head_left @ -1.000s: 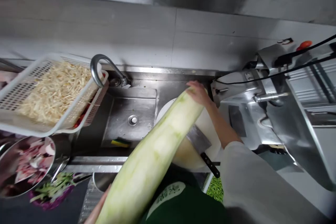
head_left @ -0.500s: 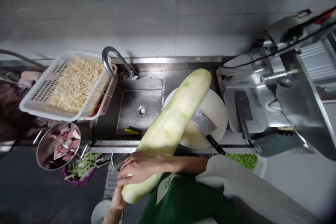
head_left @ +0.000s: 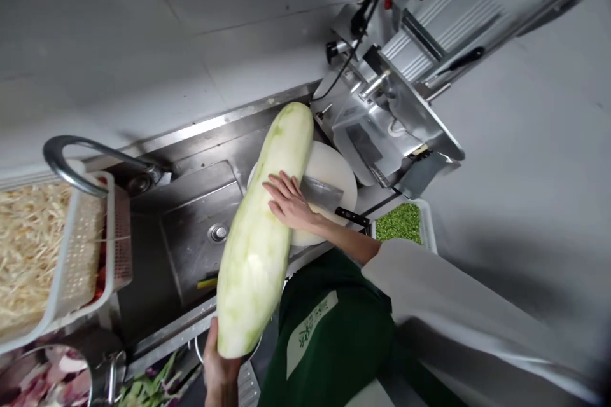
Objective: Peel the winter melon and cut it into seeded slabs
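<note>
A long, peeled pale-green winter melon [head_left: 252, 254] slants over the sink's front edge, its far end above the round white cutting board [head_left: 338, 165]. My left hand [head_left: 220, 365] cups the melon's near end, thumb up along its side, the other fingers mostly hidden beneath. Flat against the upper middle of the melon lies my right hand [head_left: 291, 205], fingers spread. Just right of it, a cleaver [head_left: 322, 192] with a black handle rests on the board, partly covered by my right hand and forearm.
Left of the metal sink [head_left: 188, 257] and tap [head_left: 67, 143], a white basket [head_left: 62, 267] holds pale shreds. A pot [head_left: 102, 356] of meat stands below it. At right are a metal slicer [head_left: 382, 114] and a tub of chopped greens [head_left: 400, 224].
My right hand has moved from the melon's near end up to its middle. My left hand still supports the near end. The view has swung right, and the melon stands steeper.
</note>
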Demonstrator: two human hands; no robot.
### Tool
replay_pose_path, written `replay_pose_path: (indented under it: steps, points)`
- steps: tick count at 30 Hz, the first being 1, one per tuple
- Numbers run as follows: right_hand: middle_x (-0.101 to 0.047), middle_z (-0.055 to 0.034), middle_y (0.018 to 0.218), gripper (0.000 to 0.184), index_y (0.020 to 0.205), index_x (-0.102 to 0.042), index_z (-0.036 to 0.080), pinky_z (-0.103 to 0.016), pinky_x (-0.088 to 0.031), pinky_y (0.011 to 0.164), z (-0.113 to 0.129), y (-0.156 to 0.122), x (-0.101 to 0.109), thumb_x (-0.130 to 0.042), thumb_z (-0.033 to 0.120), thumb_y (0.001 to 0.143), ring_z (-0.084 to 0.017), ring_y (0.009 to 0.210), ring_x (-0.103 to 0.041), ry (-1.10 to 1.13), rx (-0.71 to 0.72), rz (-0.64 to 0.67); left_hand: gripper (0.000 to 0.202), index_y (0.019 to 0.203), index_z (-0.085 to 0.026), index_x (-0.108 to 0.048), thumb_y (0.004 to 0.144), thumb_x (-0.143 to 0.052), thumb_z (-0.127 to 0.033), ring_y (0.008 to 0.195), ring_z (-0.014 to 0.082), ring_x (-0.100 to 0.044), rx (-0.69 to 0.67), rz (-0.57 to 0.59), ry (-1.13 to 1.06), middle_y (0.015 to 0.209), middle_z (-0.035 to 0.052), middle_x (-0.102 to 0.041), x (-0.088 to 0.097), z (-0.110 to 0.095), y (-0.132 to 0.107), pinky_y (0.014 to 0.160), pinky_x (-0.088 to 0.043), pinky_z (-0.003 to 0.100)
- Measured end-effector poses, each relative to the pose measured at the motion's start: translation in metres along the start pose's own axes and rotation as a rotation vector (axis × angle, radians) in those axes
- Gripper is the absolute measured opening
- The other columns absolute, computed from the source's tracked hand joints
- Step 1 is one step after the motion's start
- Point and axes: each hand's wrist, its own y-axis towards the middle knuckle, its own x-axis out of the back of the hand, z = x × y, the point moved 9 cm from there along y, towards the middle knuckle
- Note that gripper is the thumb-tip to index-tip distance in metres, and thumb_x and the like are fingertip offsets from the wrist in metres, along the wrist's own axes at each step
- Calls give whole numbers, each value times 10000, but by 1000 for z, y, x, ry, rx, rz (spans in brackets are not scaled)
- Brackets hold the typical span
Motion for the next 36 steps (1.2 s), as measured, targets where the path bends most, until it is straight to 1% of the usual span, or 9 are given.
replay_pose_path:
  steps: [4, 7, 10, 14, 19, 26, 29, 32, 36]
  points:
    - [-273, -80, 1791, 605, 1696, -383, 182, -486, -205, 1357, -46, -25, 5, -378, 367, 1120, -320, 1671, -114, -9, -171, -12, 548, 1265, -439, -798, 809, -725, -735, 1576, 252, -409, -188, 69, 0, 1327, -119, -765, -45, -47, 4, 1155, -533, 299]
    - [-315, -157, 1753, 632, 1681, -398, 159, -573, -250, 1312, -108, -87, 5, -472, 317, 1073, -402, 1604, -228, -109, -470, 82, 595, 1204, -429, -816, 754, -738, -810, 1578, 257, -418, -278, 102, 139, 1303, -112, -784, -70, -66, 8, 1141, -523, 272]
    - [-380, -216, 1690, 604, 1643, -447, 160, -580, -373, 1215, -146, -148, 1, -465, 206, 1041, -404, 1521, -340, -179, -662, 242, 649, 1301, -393, -781, 818, -669, -812, 1532, 297, -496, -307, 115, 220, 1286, -64, -801, -83, -72, 11, 1084, -577, 307]
    - [-527, -230, 1527, 557, 1626, -459, 158, -473, -459, 1116, -158, -175, 4, -389, 214, 1076, -372, 1407, -465, -192, -646, 336, 585, 1366, -232, -751, 1019, -516, -640, 1457, 326, -580, -306, 153, 177, 1255, 33, -813, -90, -73, 9, 1038, -596, 321]
    - [-574, -210, 1485, 575, 1612, -449, 156, -389, -477, 1075, -154, -210, 10, -489, 212, 1042, -309, 1250, -632, -169, -561, 418, 506, 1333, -162, -748, 1048, -564, -537, 1345, 318, -683, -271, 234, 82, 1241, 116, -810, -93, -73, 11, 1089, -583, 360]
    - [-738, -165, 1268, 519, 1506, -554, 245, -408, -551, 926, -163, -312, 62, -500, 249, 990, -310, 1001, -763, -260, -775, 187, 390, 1234, -114, -742, 963, -744, -394, 1257, 319, -714, -379, 293, 8, 1278, 158, -779, -91, -80, 19, 1018, -589, 343]
    - [-780, -134, 999, 455, 1419, -613, 240, -424, -556, 890, -164, -323, 87, -490, 317, 987, -325, 928, -766, -156, -818, 64, 548, 1134, -125, -766, 796, -883, -540, 1144, 307, -736, -477, 224, 114, 1161, 136, -804, -83, -93, 20, 935, -594, 327]
    - [-738, -100, 818, 376, 1155, -687, 214, -378, -543, 758, -163, -306, 102, -420, 448, 1031, -299, 784, -745, -10, -776, 73, 742, 1062, -136, -775, 610, -908, -710, 985, 257, -735, -661, 114, 278, 1080, 109, -808, -73, -117, 11, 811, -580, 290]
    - [-664, -54, 681, 394, 925, -626, 203, -306, -446, 633, -171, -272, 110, -366, 462, 1069, -233, 623, -668, -9, -712, 190, 804, 1092, -132, -766, 654, -785, -806, 895, 252, -734, -853, -6, 519, 1058, 129, -804, -73, -139, -11, 750, -579, 313]
